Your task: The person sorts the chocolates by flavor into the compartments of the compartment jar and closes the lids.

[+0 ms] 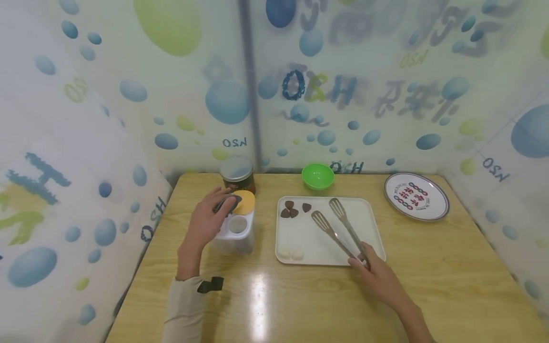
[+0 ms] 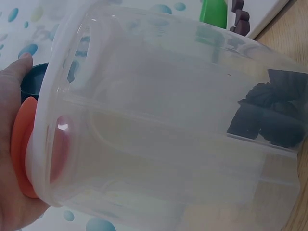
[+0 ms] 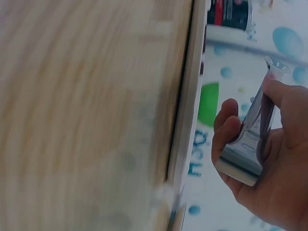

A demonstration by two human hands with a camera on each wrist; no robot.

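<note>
On the left of the table [image 1: 429, 271], the left hand [image 1: 205, 220] reaches over the top of a clear container [image 1: 233, 245] and pinches a dark lid [image 2: 34, 83] between thumb and fingers. The lid lies right at the fingertips, over the container's back left part; whether it is seated cannot be told. Just beside it sits a yellow-orange lid [image 1: 245, 203], and in front of that is an uncovered round opening [image 1: 237, 224]. In the left wrist view, a reddish-orange lid [image 2: 20, 154] lies close against the palm side of the hand.

Over the front right part of a white tray [image 1: 300, 232], the right hand [image 1: 374, 276] is clamped on slotted metal tongs [image 1: 352, 232] near their joined end. They point away from the hand, arms spread and slotted ends apart. Brown pieces [image 1: 294, 213] lie near the tray's back left corner and white pieces [image 1: 297, 255] near the front left. A green bowl [image 1: 318, 177] stands just behind the tray, and a plate [image 1: 422, 210] lies to the right.
</note>
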